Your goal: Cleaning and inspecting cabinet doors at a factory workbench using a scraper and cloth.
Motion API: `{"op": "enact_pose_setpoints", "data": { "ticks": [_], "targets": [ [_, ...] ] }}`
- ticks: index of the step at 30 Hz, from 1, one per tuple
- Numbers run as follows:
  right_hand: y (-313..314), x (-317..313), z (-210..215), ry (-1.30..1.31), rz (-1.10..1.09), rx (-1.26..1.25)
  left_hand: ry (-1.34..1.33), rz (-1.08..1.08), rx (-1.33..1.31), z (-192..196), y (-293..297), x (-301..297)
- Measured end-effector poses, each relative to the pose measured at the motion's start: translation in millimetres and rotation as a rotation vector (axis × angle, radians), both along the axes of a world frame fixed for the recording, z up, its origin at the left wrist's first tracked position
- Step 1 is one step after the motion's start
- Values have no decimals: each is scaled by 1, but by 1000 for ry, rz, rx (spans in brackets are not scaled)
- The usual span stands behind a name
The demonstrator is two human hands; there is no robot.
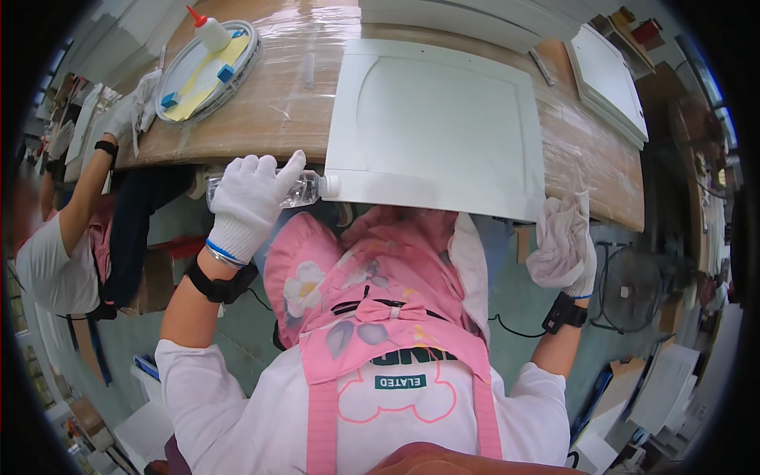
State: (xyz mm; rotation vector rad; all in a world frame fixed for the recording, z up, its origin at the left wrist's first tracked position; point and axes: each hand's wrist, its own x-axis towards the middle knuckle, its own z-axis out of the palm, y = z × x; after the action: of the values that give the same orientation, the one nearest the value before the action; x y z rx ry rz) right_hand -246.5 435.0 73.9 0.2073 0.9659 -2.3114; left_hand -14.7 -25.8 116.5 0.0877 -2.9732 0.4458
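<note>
**Clear bottle tipped at the corner of a white panel**

At the far left of the white panel (435, 127), a co-worker's gloved hand (131, 115) is seen resting on the edge of the worktop (277, 111); just beyond it, still left of the panel, a round tray (248, 49) is set, carrying a yellow sheet, small blue blocks and a white squeeze bottle with a red tip (210, 32). The left hand (249, 202), in a white knit glove, is wrapped around a clear plastic bottle (305, 190); its fingers are closed on the bottle's body, and the bottle is held on its side with the capped end touching the panel's near left corner. The right hand (566, 241), also gloved, is held below the panel's near right corner; its fingers are closed on a crumpled white cloth (558, 226).

A spill is judged the main risk; with the bottle lying level at the very edge, liquid could be run off the corner onto the pink apron below rather than onto the panel; the panel itself overhangs the worktop toward the person, so a push on its near edge could tip or slide it.

The worktop is brown wood covered with glossy clear film, which may be slippery; right of the panel more white panels (609, 79) are stacked; a fan (629, 289) and cluttered shelves are seen further right in a crowded workshop.
</note>
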Motion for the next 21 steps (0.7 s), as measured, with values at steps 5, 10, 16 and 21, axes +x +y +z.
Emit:
{"op": "enact_pose_setpoints", "data": {
  "ticks": [5, 10, 16, 21],
  "targets": [
    [3, 13, -2, 176, 195, -211, 0, -46, -17, -1, 19, -19],
    [-7, 31, 9, 218, 30, -53, 74, -144, 3, -3, 37, -39],
    [23, 5, -20, -28, 160, -98, -14, -78, -7, 5, 32, -29],
    [15, 10, -24, 17, 130, -32, -51, 83, -63, 8, 10, -10]
  ]
}}
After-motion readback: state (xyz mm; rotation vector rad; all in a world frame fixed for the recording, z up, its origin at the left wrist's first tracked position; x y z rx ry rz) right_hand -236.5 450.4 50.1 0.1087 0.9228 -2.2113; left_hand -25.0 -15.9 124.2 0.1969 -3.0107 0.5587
